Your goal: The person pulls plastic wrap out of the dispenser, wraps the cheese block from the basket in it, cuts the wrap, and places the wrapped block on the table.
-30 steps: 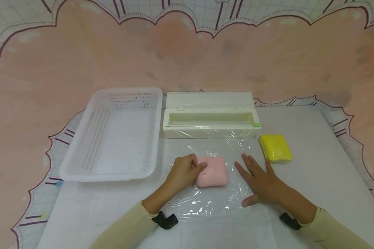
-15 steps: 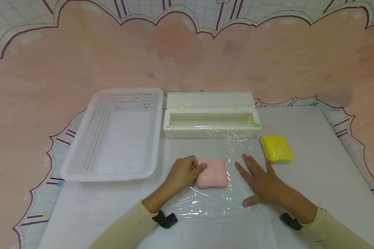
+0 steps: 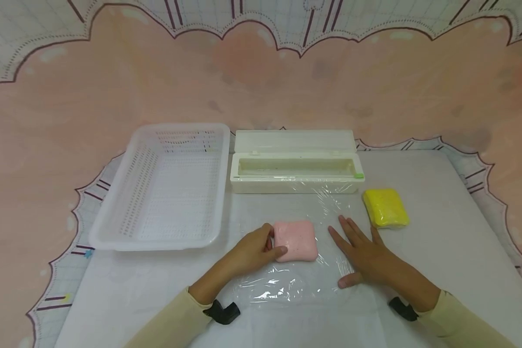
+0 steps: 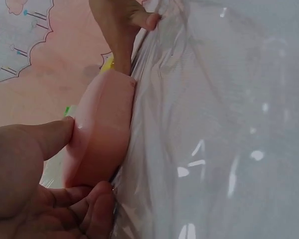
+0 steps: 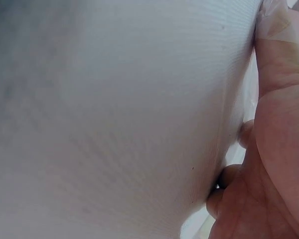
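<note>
A pink rounded square block, smooth like modelling clay, lies on a sheet of cling film on the white table. My left hand grips its left edge. In the left wrist view the thumb is against the block's upper face and the other fingers are bent at its lower edge. To the right, my right hand rests with spread fingers on the film's right side. The right wrist view has its thumb with film over the tip. A yellow, film-wrapped block sits just beyond this hand.
Behind the film stands a white cling film dispenser with its lid up, and film runs from its front. A white perforated basket is at the left. The white table has a patterned cloth behind it.
My left hand has shifted down along the pink block's left edge, its thumb now nearer the lower corner. The right hand has stayed in place. The head view has tilted slightly.
</note>
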The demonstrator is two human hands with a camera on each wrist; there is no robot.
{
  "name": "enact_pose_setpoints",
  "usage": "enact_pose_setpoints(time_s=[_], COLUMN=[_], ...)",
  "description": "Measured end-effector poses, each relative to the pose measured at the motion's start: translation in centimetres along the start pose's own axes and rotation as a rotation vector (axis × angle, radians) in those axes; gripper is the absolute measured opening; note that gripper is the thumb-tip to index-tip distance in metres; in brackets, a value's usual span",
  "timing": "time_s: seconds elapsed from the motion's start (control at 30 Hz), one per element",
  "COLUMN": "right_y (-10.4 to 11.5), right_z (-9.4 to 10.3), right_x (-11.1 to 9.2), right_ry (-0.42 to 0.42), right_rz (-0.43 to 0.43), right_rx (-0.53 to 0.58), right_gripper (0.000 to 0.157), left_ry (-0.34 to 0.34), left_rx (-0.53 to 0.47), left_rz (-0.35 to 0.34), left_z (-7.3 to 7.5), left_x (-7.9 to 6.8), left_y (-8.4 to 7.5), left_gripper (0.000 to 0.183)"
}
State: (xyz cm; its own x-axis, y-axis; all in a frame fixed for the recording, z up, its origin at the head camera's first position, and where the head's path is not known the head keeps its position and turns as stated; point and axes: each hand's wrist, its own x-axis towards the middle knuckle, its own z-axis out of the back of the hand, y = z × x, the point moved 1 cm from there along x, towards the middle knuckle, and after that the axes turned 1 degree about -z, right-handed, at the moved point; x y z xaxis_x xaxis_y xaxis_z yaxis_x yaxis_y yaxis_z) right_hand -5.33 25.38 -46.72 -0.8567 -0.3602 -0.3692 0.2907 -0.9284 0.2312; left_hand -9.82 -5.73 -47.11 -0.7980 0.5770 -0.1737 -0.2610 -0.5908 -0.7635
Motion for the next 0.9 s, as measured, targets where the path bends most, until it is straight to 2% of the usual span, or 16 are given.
enact_pose_setpoints(time_s=[0.2,0.7,0.9], right_y=[-0.36,-0.18,-0.12], right_z=[-0.27,0.03,0.11], right_x=[-0.12,0.3,-0.01], right_ry=[-0.007,0.017,0.022], right_rz=[0.005,0.014,0.001], right_rx=[0.004,0.023,0.031], right_gripper=[0.133,0.131,0.132], left_ry=[-0.014,-0.045,-0.044], left_rx=[0.001,0.013,0.018], left_rz=[-0.013,0.008,-0.015], left_z=[-0.31,-0.46,-0.54], left_x=[0.03,-0.13,0.0], left_y=[0.07,0.35,0.33], left_gripper=[0.039,0.038,0.038])
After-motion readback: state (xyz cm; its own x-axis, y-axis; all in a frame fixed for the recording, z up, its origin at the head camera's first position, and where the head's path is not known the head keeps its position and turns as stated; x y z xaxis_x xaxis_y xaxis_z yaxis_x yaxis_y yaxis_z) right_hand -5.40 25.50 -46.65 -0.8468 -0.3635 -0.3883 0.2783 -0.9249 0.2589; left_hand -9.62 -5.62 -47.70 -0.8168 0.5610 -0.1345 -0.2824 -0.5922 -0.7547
